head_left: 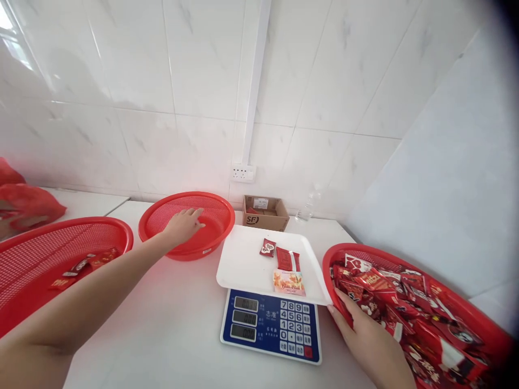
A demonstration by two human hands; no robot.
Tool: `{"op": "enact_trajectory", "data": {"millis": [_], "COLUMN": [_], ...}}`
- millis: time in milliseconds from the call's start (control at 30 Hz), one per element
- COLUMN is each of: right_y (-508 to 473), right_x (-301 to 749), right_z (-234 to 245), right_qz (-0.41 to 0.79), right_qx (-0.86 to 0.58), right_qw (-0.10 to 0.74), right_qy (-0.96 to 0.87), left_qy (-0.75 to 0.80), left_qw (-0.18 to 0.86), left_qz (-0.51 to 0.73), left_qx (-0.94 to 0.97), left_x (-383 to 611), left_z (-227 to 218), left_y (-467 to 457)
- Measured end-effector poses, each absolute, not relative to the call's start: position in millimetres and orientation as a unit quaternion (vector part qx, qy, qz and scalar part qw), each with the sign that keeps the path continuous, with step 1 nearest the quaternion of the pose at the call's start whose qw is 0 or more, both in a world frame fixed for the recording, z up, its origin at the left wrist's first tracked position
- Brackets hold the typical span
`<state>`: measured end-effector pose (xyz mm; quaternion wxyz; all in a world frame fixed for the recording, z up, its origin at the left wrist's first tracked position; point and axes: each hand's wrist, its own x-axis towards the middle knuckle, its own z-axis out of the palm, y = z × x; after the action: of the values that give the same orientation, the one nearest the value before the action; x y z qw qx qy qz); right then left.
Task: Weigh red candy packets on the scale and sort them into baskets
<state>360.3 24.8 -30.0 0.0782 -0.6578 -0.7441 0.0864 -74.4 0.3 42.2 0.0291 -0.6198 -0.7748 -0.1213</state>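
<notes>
My left hand (184, 226) reaches over the middle red mesh basket (186, 251), with its fingers apart. No held object shows clearly in it. Beside the right-hand red basket (330, 254), my right hand (367, 335) has its thumb and forefinger stretched toward the rim and a corner of the scale's tray. That basket is heaped with red snack packets (377, 286). Between my hands stands a digital scale (270, 327) with a white tray (243, 254). On the tray lie a small dark red packet (268, 247), a red packet (287, 260) and a peach-coloured packet (288, 282).
A red basket (121, 229) at the left holds a few packets (83, 267). Behind the scale are an open cardboard box (265, 220) and a clear plastic bottle (307, 205). A red plastic bag (32, 205) lies far left. The tiled wall carries a power socket (243, 173).
</notes>
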Motion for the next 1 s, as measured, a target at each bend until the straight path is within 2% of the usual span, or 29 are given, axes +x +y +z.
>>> {"op": "enact_trajectory", "data": {"millis": [167, 467, 633, 1000], "right_y": [24.6, 23.5, 26.3, 26.3], "right_x": [360.2, 358.6, 360.0, 360.4], "right_z": [-29.8, -25.9, -29.3, -30.4], "right_qz": [0.092, 0.11, 0.127, 0.108], "right_qx": [-0.661, -0.661, -0.658, -0.655], "right_qw": [0.073, 0.061, 0.073, 0.069], "right_qy": [-0.741, -0.74, -0.738, -0.745], "left_qy": [-0.708, -0.468, -0.487, -0.538], "left_qw": [0.004, -0.149, -0.131, -0.085], "left_qz": [-0.118, -0.032, -0.012, -0.15], "left_qx": [-0.696, -0.871, -0.863, -0.825], "left_x": [-29.9, 102.7, 127.8, 86.7], "left_z": [23.4, 2.2, 0.2, -5.7], "left_y": [14.2, 62.0, 79.9, 81.5]}}
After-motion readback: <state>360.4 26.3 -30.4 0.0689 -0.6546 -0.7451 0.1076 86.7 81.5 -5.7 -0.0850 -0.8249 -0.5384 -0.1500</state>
